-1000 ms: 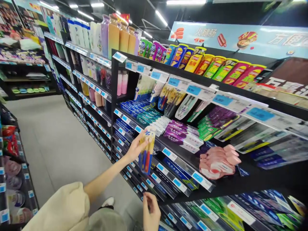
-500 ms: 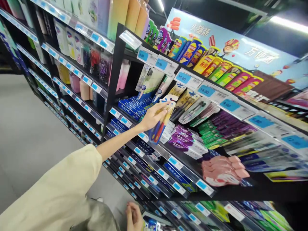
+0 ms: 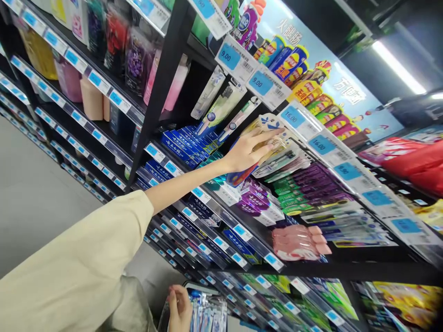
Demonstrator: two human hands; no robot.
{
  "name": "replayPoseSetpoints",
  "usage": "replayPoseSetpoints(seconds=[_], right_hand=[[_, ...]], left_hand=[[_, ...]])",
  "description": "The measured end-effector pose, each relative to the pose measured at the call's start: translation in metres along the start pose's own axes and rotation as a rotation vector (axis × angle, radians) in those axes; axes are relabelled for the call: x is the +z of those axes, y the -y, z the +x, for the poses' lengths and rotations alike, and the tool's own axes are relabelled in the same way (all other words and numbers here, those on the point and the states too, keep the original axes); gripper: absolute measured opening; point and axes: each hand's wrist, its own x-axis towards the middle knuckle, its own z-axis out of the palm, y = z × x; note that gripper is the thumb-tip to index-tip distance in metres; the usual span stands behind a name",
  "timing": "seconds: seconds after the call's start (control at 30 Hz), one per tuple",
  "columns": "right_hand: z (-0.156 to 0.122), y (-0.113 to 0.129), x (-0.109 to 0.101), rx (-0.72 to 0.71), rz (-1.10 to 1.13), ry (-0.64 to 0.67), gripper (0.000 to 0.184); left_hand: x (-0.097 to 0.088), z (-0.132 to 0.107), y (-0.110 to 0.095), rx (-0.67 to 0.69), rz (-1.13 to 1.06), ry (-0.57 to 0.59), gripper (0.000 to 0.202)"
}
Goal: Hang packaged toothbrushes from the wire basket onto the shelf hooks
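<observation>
My left hand (image 3: 249, 150) is stretched up to the row of hanging toothbrush packs and is closed on a yellow toothbrush pack (image 3: 263, 138) with red and blue handles, holding it against the other packs under the 16.00 price tag (image 3: 294, 117). My right hand (image 3: 180, 306) is low at the bottom edge, gripping a bundle of clear toothbrush packs (image 3: 207, 311). Boxed toothpaste (image 3: 258, 203) lies on the shelf just below my left hand.
Black store shelving (image 3: 166, 87) runs from the left to the right with blue price tags on every edge. Bottles (image 3: 69, 78) fill the left bays, pink packets (image 3: 299, 240) lie on the middle shelf, and crisp tubes (image 3: 290, 62) stand on top. Grey aisle floor (image 3: 31, 198) is at the left.
My left hand has raised the yellow toothbrush pack from waist height up to the hanging row. My right hand has dropped lower and now shows a bundle of packs. The view has tilted.
</observation>
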Motion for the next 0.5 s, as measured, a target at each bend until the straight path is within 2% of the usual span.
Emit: replayPoseSetpoints(seconds=[0.13,0.23,0.5], right_hand=[[0.0,0.015,0.011,0.052,0.026,0.003,0.023],[-0.004,0.015,0.018,0.064,0.017,0.042,0.026],[-0.009,-0.026,0.023,0.119,-0.074,0.043,0.057]], left_hand=[[0.002,0.009,0.008,-0.017,0.007,0.047,0.045],[0.004,0.017,0.02,-0.055,-0.033,0.07,0.046],[0.01,0.033,0.046,-0.221,-0.047,0.131,0.05]])
